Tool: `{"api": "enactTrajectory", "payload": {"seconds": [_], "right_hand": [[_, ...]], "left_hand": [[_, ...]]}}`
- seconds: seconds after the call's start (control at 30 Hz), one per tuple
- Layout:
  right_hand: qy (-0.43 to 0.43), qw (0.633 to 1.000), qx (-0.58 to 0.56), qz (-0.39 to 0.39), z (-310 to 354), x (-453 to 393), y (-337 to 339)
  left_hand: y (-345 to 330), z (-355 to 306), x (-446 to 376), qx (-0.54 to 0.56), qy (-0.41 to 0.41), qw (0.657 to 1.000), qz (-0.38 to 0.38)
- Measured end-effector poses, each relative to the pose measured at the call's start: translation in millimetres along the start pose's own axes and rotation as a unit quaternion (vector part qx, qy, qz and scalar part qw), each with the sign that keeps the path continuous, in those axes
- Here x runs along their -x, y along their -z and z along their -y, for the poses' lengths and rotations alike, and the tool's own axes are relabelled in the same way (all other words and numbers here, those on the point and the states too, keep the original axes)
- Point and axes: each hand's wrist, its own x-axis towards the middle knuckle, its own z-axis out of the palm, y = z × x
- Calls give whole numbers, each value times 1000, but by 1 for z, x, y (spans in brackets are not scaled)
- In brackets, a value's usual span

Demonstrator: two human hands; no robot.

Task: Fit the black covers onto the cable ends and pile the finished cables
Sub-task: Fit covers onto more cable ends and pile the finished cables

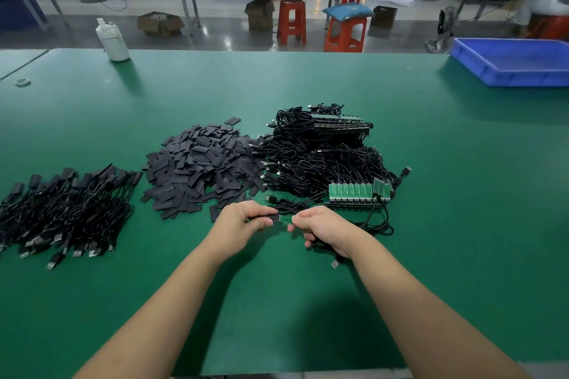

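Black cover (265, 219) pinched in left hand (238, 224) fingertips; small green board (287, 219) of cable (374, 226) pinched by right hand (323, 229), touching between both hands' fingers.

cover (265, 219): mostly hidden under left hand (238, 224) fingers, only its right end shows
board (286, 219): right end covered by right hand (323, 229) fingertips
cable (377, 226): part runs under right palm, hidden
finished pile (61, 209): cut by left edge
tray (517, 63): cut by right edge
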Motion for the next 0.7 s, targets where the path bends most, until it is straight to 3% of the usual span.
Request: {"api": "enactTrajectory", "payload": {"seconds": [0.53, 0.7], "right_hand": [[7, 999, 37, 36, 0, 4, -5], [50, 993, 105, 20, 7, 7, -3]], "left_hand": [[-12, -9, -3, -57, -24, 996, 61], [-14, -5, -3, -27, 28, 997, 74]]}}
